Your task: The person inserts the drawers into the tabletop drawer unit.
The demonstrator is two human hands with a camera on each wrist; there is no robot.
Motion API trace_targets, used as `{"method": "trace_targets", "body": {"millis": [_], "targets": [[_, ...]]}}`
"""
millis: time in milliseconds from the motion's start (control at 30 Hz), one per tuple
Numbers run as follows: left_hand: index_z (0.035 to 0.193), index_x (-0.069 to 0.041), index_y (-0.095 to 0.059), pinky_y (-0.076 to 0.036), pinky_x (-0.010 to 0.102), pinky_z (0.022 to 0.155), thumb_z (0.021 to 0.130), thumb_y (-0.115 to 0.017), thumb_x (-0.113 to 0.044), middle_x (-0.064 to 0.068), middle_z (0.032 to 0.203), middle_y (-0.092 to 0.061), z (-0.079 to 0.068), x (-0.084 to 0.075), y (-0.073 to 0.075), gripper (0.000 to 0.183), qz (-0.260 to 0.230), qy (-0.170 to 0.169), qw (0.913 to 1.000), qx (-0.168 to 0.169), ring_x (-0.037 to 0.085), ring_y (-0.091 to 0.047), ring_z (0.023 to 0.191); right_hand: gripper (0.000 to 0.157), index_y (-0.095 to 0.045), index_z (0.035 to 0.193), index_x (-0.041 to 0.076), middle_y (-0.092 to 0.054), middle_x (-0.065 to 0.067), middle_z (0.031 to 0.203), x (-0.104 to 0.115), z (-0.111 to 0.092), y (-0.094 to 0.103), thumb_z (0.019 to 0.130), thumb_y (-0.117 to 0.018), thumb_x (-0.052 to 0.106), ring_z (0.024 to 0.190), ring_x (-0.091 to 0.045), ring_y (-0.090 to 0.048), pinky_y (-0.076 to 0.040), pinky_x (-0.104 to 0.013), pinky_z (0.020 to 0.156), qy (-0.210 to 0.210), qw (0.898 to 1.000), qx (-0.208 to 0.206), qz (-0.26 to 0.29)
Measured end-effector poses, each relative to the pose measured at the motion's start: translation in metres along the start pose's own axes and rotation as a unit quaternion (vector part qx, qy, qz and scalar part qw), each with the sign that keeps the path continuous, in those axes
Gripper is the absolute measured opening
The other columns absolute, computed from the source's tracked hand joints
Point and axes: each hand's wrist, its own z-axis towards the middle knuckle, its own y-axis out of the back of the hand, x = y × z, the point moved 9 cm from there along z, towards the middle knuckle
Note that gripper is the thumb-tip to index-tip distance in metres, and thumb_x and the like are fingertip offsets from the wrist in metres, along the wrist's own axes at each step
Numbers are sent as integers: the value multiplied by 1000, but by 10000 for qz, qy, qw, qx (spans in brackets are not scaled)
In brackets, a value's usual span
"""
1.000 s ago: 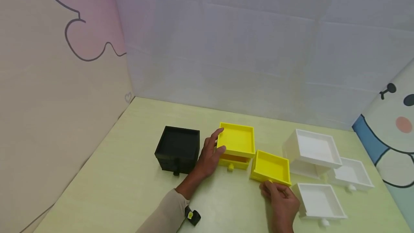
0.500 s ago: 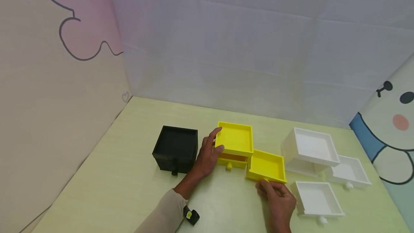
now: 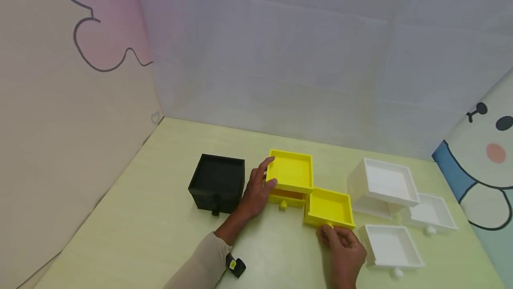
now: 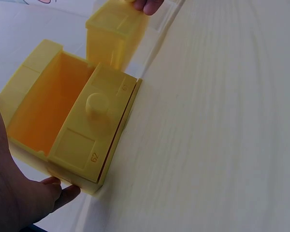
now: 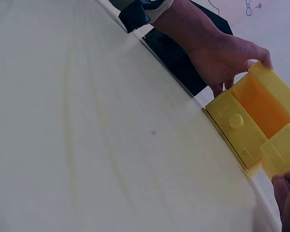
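Observation:
A small yellow two-drawer cabinet (image 3: 289,171) stands near the middle of the table, its lower drawer (image 4: 94,121) pushed in and its upper slot bare. My left hand (image 3: 255,195) grips the cabinet's left side, thumb at the front corner and a finger along the top edge. To the cabinet's right, a loose yellow drawer (image 3: 329,208) is raised in front of the upper slot, its left edge close to the cabinet's front. Its knob is mostly hidden by my right hand (image 3: 345,251), which pinches it with thumb and fingertips.
A black cabinet (image 3: 218,182) with its drawers in stands to the left of my left hand. At the right is a white cabinet shell (image 3: 390,182). One white drawer (image 3: 394,246) lies in front of it, another white drawer (image 3: 430,213) beside it.
My right hand has brought the yellow drawer slightly left, closer to the cabinet, mostly in the first half second. The left hand keeps its hold on the cabinet.

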Motion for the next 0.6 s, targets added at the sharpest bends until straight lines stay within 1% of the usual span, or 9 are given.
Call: {"method": "trace_targets", "body": {"millis": [67,133,233,300,467,600], "targets": [[154,-40,-29,-38,56,98,100,-43,-40,13,140,-39,0,0,0,55,59,21,10000,-7,31,-44,126,18,-64,81,-14,-72,-5,66,2,-2,3,81,-78,-4,61,-16,-72,-56,-28,60,133,9997,-172,-78],[154,-40,-29,-38,56,97,101,-43,-39,13,140,-39,0,0,1,55,68,21,10000,-9,31,-44,126,18,-63,83,-15,-72,-4,66,5,-4,5,80,-78,-5,61,-15,-72,-56,-27,59,276,9992,-295,-26],[154,-39,-29,-38,56,97,101,-43,-39,14,139,-39,-1,-1,1,55,48,12,10000,-14,31,-44,125,18,-63,83,-16,-71,-4,66,8,-6,7,80,-77,-6,60,-14,-71,-56,-26,58,478,9982,-375,11],[154,-39,-29,-38,56,96,101,-43,-39,14,139,-39,-1,-2,1,55,21,14,10000,-15,31,-44,125,18,-63,83,-15,-71,-3,66,7,-7,9,80,-77,-6,59,-14,-71,-56,-26,57,479,9979,-430,2],[154,-40,-29,-38,55,97,101,-44,-38,13,138,-39,-2,-2,1,55,6,42,10000,-9,30,-44,125,20,-63,83,-13,-71,-1,65,2,-12,16,79,-79,-2,58,-13,-71,-56,-26,56,320,9972,-671,-25],[154,-39,-29,-38,55,97,101,-44,-38,14,138,-39,-2,-2,1,55,1,60,10000,6,31,-43,126,20,-64,81,-12,-71,-1,64,2,-19,18,79,-80,-1,57,-12,-70,-55,-26,53,369,9961,-795,49]]}}
